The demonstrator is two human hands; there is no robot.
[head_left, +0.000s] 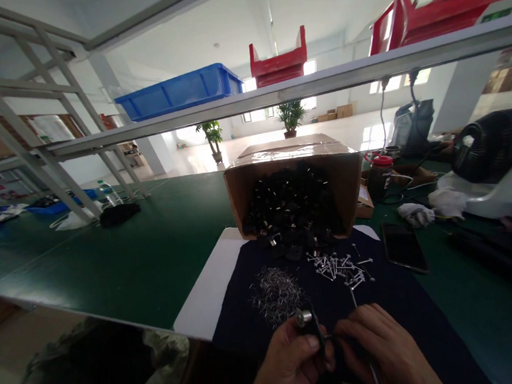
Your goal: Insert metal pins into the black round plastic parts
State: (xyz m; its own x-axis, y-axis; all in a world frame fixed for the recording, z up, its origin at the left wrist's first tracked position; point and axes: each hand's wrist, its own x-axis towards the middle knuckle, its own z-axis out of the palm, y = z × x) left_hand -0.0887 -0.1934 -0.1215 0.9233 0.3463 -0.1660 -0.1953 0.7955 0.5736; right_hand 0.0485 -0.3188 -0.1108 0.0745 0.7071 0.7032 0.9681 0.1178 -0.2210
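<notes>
My left hand (290, 364) is closed round a small black part with a shiny metal end (305, 319), held just above the dark cloth (385, 312). My right hand (384, 348) is closed too, pinching a thin metal tool (357, 303) whose tip points up towards the part. Both hands meet near the bottom edge of the view. Ahead of them lie a heap of fine wire springs (275, 291) and a scatter of small metal pins (341, 267). A cardboard box (291, 182) lies on its side, spilling black parts (292, 218) onto the cloth.
A phone (404, 247) lies right of the cloth on the green table (122, 259). A dark jar with a red lid (379, 177), a fan (498, 162) and a rag stand at the right. Blue and red bins (180, 90) sit on the overhead rack. A water bottle stands far left.
</notes>
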